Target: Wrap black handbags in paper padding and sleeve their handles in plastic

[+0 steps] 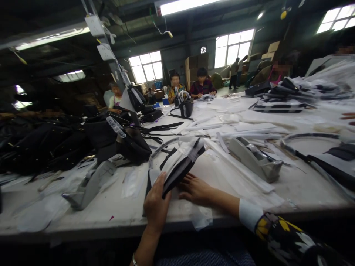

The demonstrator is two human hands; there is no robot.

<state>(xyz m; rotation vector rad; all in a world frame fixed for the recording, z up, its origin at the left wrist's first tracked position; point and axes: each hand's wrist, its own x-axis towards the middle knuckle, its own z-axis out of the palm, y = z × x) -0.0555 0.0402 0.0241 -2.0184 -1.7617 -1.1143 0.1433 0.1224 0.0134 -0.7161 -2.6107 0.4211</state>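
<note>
A black bag (180,162) with white wrapping over it lies tilted on the worktable (116,210), in front of me. My left hand (157,203) grips its near left end, thumb on the near side and fingers on the wrapping. Beneath the bag's right side, my right hand (195,189) lies low with its fingers apart; the fingertips are partly hidden by the bag. A wrapped strap (162,147) curves behind the bag's left side.
A grey tape dispenser (255,159) stands at right, another (88,184) at left. Black bags (133,146) crowd the left. White strips (238,170) and wrapped bags (283,101) lie to the right. Several people work farther back; a person's hand (348,117) shows at the right edge.
</note>
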